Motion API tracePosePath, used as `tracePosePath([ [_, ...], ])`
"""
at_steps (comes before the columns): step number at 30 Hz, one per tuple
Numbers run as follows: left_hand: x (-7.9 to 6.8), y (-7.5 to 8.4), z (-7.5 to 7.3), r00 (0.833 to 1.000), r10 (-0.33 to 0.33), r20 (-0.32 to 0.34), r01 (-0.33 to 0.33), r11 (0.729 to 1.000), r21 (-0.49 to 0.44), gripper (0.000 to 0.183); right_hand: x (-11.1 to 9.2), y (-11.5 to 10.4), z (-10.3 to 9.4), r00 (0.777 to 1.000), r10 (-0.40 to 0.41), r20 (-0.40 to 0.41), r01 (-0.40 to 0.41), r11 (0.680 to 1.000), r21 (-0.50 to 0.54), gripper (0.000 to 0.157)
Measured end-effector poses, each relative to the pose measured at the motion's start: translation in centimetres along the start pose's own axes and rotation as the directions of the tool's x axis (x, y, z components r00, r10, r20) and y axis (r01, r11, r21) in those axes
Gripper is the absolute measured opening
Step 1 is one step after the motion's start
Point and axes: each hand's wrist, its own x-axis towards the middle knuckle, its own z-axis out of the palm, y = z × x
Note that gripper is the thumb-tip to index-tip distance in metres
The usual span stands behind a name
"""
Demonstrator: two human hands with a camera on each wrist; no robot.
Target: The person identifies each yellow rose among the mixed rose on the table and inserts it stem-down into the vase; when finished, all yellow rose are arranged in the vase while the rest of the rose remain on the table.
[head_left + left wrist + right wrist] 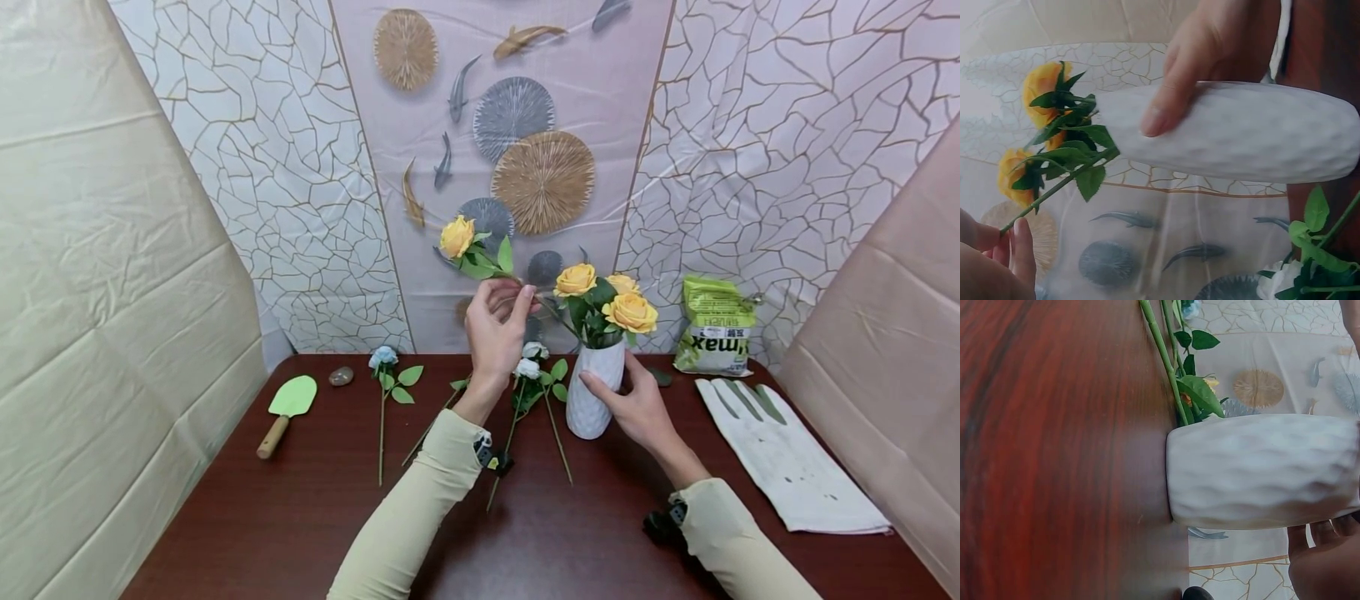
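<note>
My left hand (pixel 495 337) pinches the green stem of a yellow rose (pixel 457 237) between thumb and fingers. The rose's bloom leans out to the upper left, and its stem end (pixel 1094 160) reaches the mouth of a white textured vase (pixel 587 408). My right hand (pixel 643 407) grips that vase from its right side, thumb across the front near the top. Several yellow roses (pixel 630 312) with dark green leaves stand in the vase. In the right wrist view the vase's base (pixel 1175 478) is right at the tabletop.
White roses (pixel 527 367) lie on the dark red table (pixel 300 517) left of the vase, and a blue rose (pixel 383 357) farther left. Beyond are a pebble (pixel 341 376) and a green trowel (pixel 293 396). At right are a green bag (pixel 716 325) and white gloves (pixel 802 467).
</note>
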Motion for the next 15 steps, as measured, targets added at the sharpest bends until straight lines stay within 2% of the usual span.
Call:
tracePosePath([
  [7, -0.7, -1.6, 0.3, 0.999, -0.046, 0.018, 0.044, 0.996, 0.081, 0.028, -0.1, -0.4, -0.1, 1.000, 0.010, -0.002, -0.010, 1.000, 0.000, 0.053],
  [13, -1.5, -2.9, 1.2, 0.993, -0.089, 0.075, 0.081, 0.992, 0.102, 0.025, 0.0, -0.4, -0.2, 1.000, 0.014, 0.000, -0.014, 1.000, 0.018, 0.054],
  [15, -1.9, -3.1, 1.6, 0.991, -0.104, 0.088, 0.090, 0.984, 0.153, 0.020, 0.0, -0.3, -0.1, 1.000, 0.019, 0.010, -0.019, 0.999, 0.031, 0.054],
])
